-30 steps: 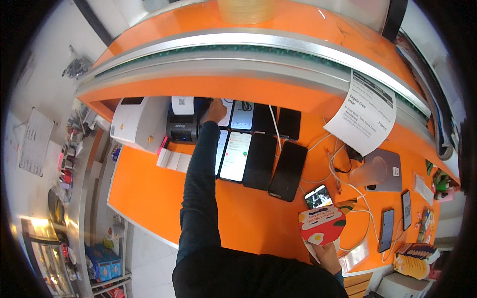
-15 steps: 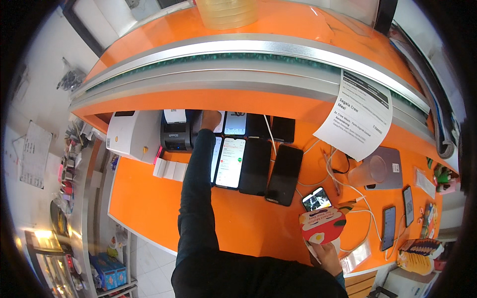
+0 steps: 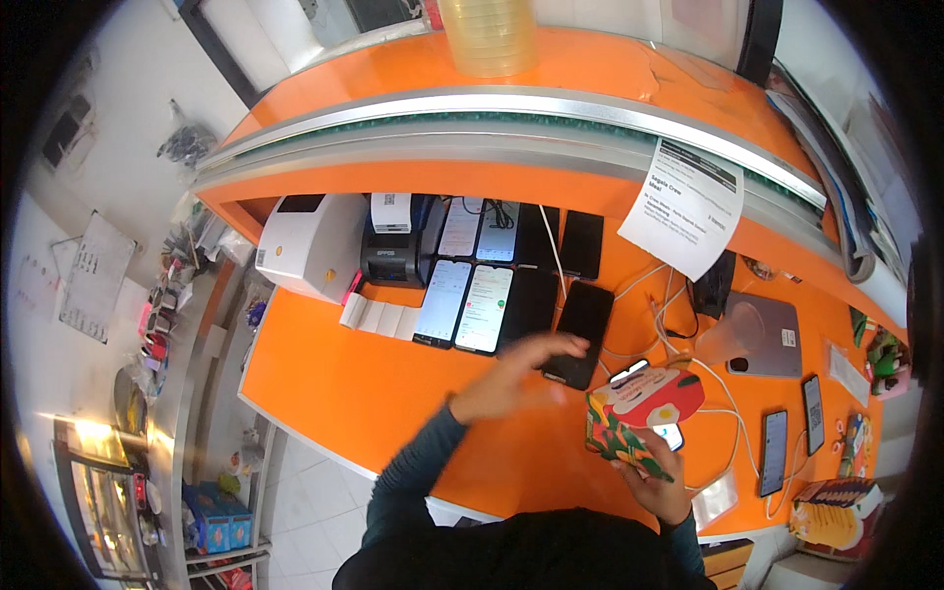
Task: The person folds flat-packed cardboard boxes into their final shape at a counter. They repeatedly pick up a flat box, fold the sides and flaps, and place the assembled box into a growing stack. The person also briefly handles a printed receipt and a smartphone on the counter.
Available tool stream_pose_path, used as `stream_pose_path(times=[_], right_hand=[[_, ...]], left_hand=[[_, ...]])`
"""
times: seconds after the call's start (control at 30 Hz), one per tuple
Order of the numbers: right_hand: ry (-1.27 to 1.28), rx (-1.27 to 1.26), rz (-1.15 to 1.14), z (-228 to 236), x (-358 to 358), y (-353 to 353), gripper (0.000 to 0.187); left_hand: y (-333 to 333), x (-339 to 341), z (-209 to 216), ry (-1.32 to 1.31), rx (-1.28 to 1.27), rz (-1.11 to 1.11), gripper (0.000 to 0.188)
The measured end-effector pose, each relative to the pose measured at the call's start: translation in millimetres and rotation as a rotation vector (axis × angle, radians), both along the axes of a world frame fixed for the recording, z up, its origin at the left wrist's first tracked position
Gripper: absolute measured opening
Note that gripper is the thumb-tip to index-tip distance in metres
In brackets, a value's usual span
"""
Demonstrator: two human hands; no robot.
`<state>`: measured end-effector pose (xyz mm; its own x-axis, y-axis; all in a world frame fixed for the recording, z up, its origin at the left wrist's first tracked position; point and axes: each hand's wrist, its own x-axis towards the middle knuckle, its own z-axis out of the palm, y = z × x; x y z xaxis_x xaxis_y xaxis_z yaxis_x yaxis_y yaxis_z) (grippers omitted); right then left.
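My right hand (image 3: 652,480) grips a colourful folded cardboard food box (image 3: 641,403), red, green and yellow with a fried-egg picture, above the orange counter (image 3: 324,359). My left hand (image 3: 516,379), smeared by motion, is over the counter with its fingers stretched out toward the box. No object shows in it. Just beyond it lies a dark phone (image 3: 582,329). Two lit phones, a white-screened one (image 3: 484,310) and a bluish one (image 3: 442,303), lie to its left among several others. Partly under the box is another phone (image 3: 669,436).
A white label printer (image 3: 313,246) and a black receipt printer (image 3: 398,251) stand under the shelf. A printed slip (image 3: 683,208) hangs from the metal shelf edge (image 3: 492,103). White cables, a clear cup (image 3: 733,334), a grey tablet (image 3: 777,339) and more phones lie at right.
My left hand has drawn back from the phones by the receipt printer toward the box. The box in my right hand has turned, showing its green patterned side. The view has shifted slightly.
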<state>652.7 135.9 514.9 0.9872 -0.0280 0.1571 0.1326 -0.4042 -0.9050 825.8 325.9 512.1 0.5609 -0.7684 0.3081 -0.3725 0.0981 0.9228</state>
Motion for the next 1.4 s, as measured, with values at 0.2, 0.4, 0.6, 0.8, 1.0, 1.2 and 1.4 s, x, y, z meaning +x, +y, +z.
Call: stream_pose_path(times=[0.2, 0.4, 0.6, 0.8, 1.0, 1.2, 1.4], right_hand=[[-0.06, 0.022, 0.12, -1.9, 0.2, 0.1, 0.042], [-0.016, 0.196, 0.145, 21.5, -17.2, -12.4, 0.041], [0.144, 0.662, 0.114, 49.3, -42.9, -45.5, 0.042], [0.021, 0.848, 0.109, 68.3, -78.9, -89.0, 0.052], [-0.013, 0.849, 0.049, 64.7, -124.6, -139.6, 0.054], [0.159, 1.317, 0.11, 72.0, -174.6, -196.5, 0.044], [0.193, 1.36, 0.116, 63.8, -223.1, -241.0, 0.034]], left_hand=[[-33.5, -75.6, -9.9, 0.34, -0.25, 0.08, 0.051], [-53.4, -106.4, 10.3, 0.364, -0.384, 0.217, 0.049], [-77.6, -128.3, 36.7, -0.319, -0.218, 0.145, 0.068], [-115.6, -163.9, 51.2, -0.622, -0.059, 0.227, 0.07], [-169.3, -204.0, 46.8, -0.713, -0.101, 0.174, 0.061], [-223.8, -243.3, 30.8, -0.701, -0.477, 0.177, 0.043], [-288.2, -288.4, 24.9, -0.376, -0.479, 0.165, 0.027]])
